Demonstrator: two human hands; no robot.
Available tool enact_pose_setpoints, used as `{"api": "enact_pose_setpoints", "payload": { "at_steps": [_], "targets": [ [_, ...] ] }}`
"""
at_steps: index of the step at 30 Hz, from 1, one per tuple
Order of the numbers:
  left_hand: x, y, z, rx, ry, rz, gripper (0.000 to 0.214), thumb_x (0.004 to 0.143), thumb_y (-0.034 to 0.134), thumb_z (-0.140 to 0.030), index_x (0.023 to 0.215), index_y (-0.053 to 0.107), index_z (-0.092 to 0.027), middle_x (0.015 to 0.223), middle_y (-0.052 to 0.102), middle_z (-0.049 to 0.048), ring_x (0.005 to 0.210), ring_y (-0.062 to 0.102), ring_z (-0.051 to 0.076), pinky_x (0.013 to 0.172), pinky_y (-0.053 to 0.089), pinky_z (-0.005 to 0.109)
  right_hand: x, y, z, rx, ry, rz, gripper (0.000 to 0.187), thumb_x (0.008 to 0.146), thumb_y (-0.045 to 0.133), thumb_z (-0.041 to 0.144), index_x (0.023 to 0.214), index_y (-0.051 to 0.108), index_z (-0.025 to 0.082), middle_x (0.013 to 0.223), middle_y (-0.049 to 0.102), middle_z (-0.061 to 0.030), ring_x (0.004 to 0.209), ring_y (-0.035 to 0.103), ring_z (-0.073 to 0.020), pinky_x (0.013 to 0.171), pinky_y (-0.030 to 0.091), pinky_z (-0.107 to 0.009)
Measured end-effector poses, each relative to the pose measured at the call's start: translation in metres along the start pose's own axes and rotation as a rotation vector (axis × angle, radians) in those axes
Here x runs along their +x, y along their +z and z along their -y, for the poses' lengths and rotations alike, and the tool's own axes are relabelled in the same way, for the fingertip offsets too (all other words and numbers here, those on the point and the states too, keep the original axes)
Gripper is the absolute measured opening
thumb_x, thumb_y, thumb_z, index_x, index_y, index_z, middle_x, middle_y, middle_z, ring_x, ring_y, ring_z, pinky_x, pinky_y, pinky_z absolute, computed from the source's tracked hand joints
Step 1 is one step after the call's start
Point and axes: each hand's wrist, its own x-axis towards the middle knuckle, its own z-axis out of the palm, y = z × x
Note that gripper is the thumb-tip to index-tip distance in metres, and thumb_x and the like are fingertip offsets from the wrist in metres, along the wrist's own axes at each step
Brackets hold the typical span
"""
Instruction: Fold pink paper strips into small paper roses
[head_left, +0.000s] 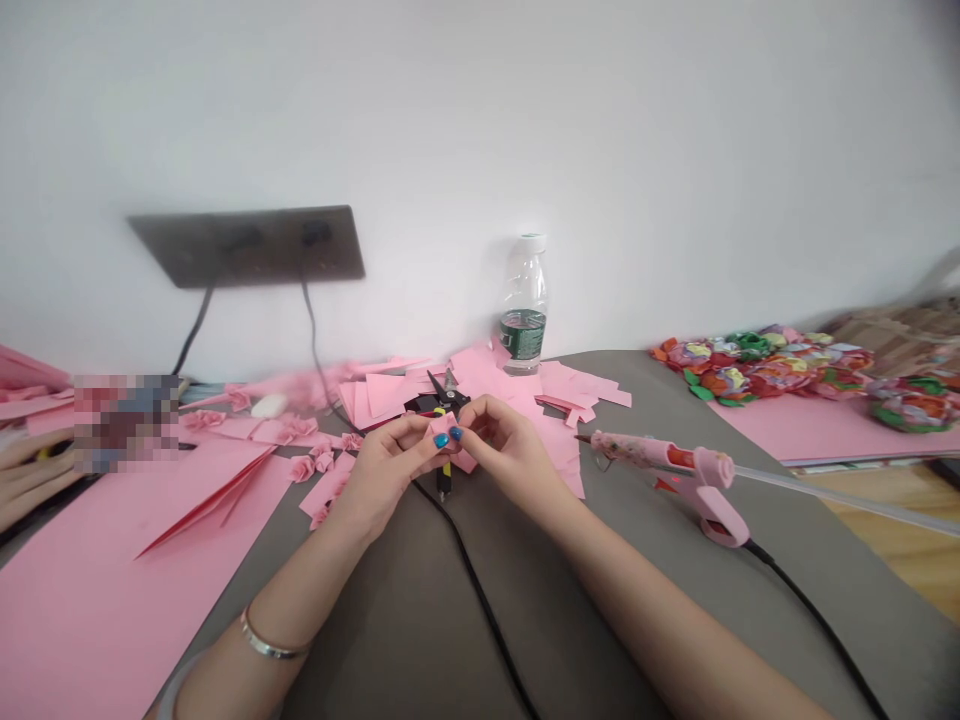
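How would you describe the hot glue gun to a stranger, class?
On the grey tabletop, look right of the person's right hand. There is a pink hot glue gun, set apart from nearby pink paper by its protruding translucent glue stick.

Blue: thumbnails of my left hand (386, 465) and right hand (506, 445). Silver: my bracelet (270, 640). Plain pink: the folded paper (444, 424) I hold and the loose strips (382, 398). Pink with orange-red patches: glue gun (701, 468). Clear, white-capped, green-labelled with pale lettering: bottle (526, 290). Mixed red, green, yellow and lilac: flowers (780, 365). Grey: bench (375, 610). White: wall (480, 120).
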Motion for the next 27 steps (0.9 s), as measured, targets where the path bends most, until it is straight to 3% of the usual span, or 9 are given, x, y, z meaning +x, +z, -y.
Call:
{"api": "enact_pose_setpoints", "payload": {
  "at_steps": [9,12,16,20,27],
  "targets": [
    [0.0035,-0.0047,0.0040,0.097,0.008,-0.077,0.024,0.067,0.084,-0.033,0.080,0.074,-0.015,0.084,0.075,0.0035,0.078,0.070,0.015,0.075,0.059,0.026,-0.0008,-0.0005,0.0017,-0.030,0.016,0.057,0.017,0.084,0.062,0.034,0.081,0.056,0.019,0.081,0.060,-0.0021,0.072,0.054,-0.0144,0.065,0.043,-0.027],
    [0.0029,-0.0054,0.0035,0.166,0.000,-0.050,0.024,0.070,0.082,-0.035,0.077,0.073,-0.014,0.078,0.073,0.0039,0.074,0.069,0.015,0.074,0.059,0.028,-0.0001,-0.0011,0.0007,-0.025,0.017,0.046,0.020,0.084,0.064,0.037,0.086,0.060,0.018,0.084,0.063,-0.0031,0.072,0.056,-0.0146,0.065,0.043,-0.028],
    [0.0002,-0.0041,0.0023,0.202,-0.041,0.004,0.024,0.070,0.081,-0.035,0.077,0.072,-0.014,0.078,0.072,0.0040,0.074,0.069,0.015,0.076,0.059,0.030,0.0019,-0.0034,0.0006,0.090,0.068,0.110,0.027,0.082,0.065,0.045,0.080,0.062,0.018,0.071,0.062,-0.0013,0.063,0.056,-0.0141,0.060,0.045,-0.028],
    [-0.0014,-0.0018,0.0009,0.158,-0.078,-0.001,0.025,0.069,0.082,-0.035,0.076,0.069,-0.015,0.078,0.071,0.0023,0.076,0.068,0.015,0.076,0.058,0.030,0.0031,-0.0063,0.0028,0.176,0.127,0.134,0.034,0.077,0.071,0.050,0.075,0.063,0.018,0.073,0.063,-0.0019,0.066,0.058,-0.0146,0.060,0.047,-0.027],
    [0.0014,-0.0046,0.0027,0.215,-0.087,0.009,0.031,0.070,0.081,-0.037,0.089,0.073,-0.013,0.084,0.075,0.0068,0.079,0.071,0.017,0.074,0.058,0.027,0.0036,-0.0093,0.0031,0.084,0.105,0.104,0.029,0.078,0.071,0.045,0.075,0.068,0.016,0.075,0.066,-0.0037,0.072,0.059,-0.0164,0.068,0.048,-0.030]
  ]
}}
